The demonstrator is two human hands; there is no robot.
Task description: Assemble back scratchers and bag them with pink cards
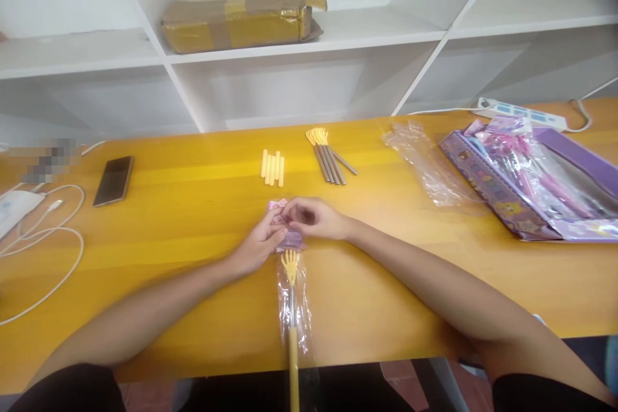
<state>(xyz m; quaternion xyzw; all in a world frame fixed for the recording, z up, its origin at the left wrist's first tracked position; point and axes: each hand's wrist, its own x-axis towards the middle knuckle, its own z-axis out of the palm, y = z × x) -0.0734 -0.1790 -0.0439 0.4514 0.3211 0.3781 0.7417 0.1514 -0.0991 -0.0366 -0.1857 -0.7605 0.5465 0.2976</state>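
Observation:
A clear plastic bag [302,309] lies lengthwise before me, its lower end reaching past the table's front edge. Inside is a back scratcher [290,267] with a yellow hand-shaped head, a metal rod and a yellow handle. My left hand [261,241] grips the left side of the pink and purple header card [288,242] at the bag's top. From the right, my right hand [316,217] pinches the card's upper part, fingers bent against the thumb. The fingers partly hide the card.
Several yellow handles [273,168] and several back scratcher heads on metal rods [328,158] lie beyond my hands. At right are empty clear bags [429,164] and a purple box [502,196] of packaged items. A phone [113,180] and white cables [72,238] lie left.

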